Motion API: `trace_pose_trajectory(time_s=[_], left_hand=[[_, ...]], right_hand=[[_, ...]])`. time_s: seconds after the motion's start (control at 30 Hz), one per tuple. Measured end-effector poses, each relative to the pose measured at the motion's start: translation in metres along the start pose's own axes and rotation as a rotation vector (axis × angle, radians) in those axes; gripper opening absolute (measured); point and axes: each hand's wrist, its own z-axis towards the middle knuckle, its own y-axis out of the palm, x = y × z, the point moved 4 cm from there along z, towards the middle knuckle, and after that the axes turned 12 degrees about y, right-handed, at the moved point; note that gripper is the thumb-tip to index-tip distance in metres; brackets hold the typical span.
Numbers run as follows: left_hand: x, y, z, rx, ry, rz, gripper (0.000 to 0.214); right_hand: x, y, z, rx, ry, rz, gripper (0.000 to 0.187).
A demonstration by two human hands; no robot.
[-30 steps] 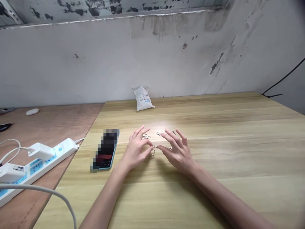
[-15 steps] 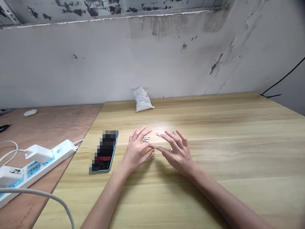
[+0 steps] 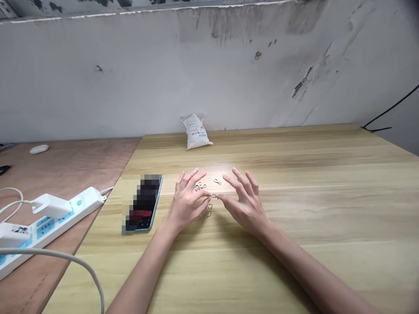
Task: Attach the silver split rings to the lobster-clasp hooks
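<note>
Thumb and index finger of my left hand (image 3: pixel 190 200) pinch a small ring-like metal piece (image 3: pixel 214 196) just above the table; its exact form is too small to make out. From the other side, my right hand (image 3: pixel 245 203) grips it at the fingertips, its other fingers raised and spread. Below the left fingertips lie several metal rings (image 3: pixel 207 213). A few lobster clasps (image 3: pixel 199 186) are heaped behind the left hand, partly covered by it. One lone clasp (image 3: pixel 218 182) lies between the hands, farther back. Another bit of metal (image 3: pixel 238 179) shows between the right fingers.
A smartphone (image 3: pixel 149 205), partly pixelated, lies left of my left arm. A white plastic packet (image 3: pixel 196 133) rests near the wall. On the brown board at left are a power strip (image 3: pixel 88 201) with chargers, a grey cable (image 3: pixel 81 264) and a white oval object (image 3: pixel 39 149).
The view has tilted slightly down. My right fingers have lifted and spread a little, uncovering more of the lone clasp. Both hands stay at the small metal piece.
</note>
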Motion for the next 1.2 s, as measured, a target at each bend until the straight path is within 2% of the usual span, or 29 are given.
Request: trace_pose_trajectory(time_s=[0.23, 0.47, 0.77, 1.2], left_hand=[[0.002, 0.001, 0.0, 0.079, 0.052, 0.066, 0.011], [0.001, -0.001, 0.0, 0.063, 0.065, 0.079, 0.014], [-0.006, 0.0, -0.003, 0.008, -0.005, -0.022, 0.015], [-0.01, -0.001, -0.003, 0.143, -0.218, -0.346, 0.011]], right_hand=[[-0.003, -0.002, 0.002, 0.014, 0.015, 0.031, 0.014], [-0.001, 0.002, 0.0, -0.018, -0.014, 0.024, 0.017], [-0.001, 0.006, 0.0, -0.039, -0.051, 0.024, 0.015], [-0.01, -0.003, 0.004, 0.103, 0.0, 0.071, 0.02]])
